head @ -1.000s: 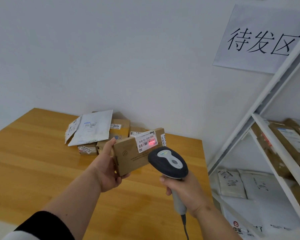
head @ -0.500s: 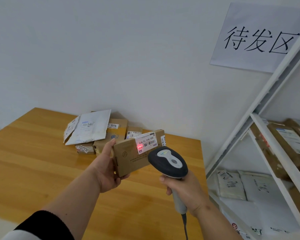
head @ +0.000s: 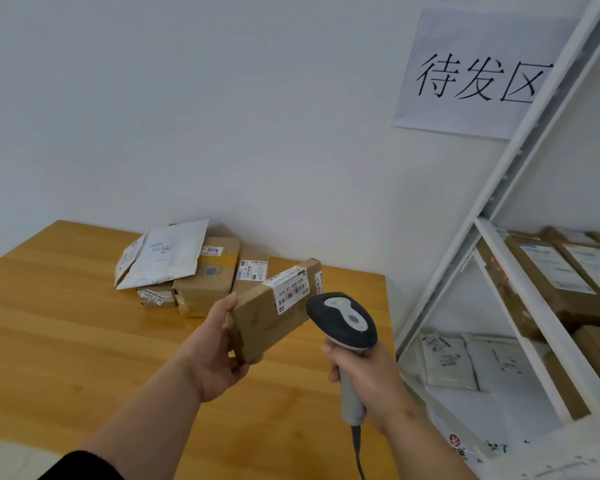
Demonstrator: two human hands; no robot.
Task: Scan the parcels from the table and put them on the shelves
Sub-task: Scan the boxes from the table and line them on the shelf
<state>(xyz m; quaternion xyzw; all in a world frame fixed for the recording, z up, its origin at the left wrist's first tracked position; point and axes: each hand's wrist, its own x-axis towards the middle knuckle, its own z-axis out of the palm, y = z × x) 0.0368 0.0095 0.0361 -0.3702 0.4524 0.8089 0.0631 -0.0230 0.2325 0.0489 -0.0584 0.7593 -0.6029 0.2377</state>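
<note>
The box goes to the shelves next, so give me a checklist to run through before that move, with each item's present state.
1. Left hand has a firm hold on the flat cardboard box: ok, thumb and fingers wrap its near end.
2. Box is clear of the table: ok, held above it.
3. Scan registered: cannot tell; no red light shows on the label now, and nothing shows a confirmation.
4. Right hand has the scanner under control: ok, gripped round the handle.
5. Free spot on the shelves: cannot tell; the visible levels already hold parcels.
6. Scanner cable free: cannot tell, it runs out of view.
</note>
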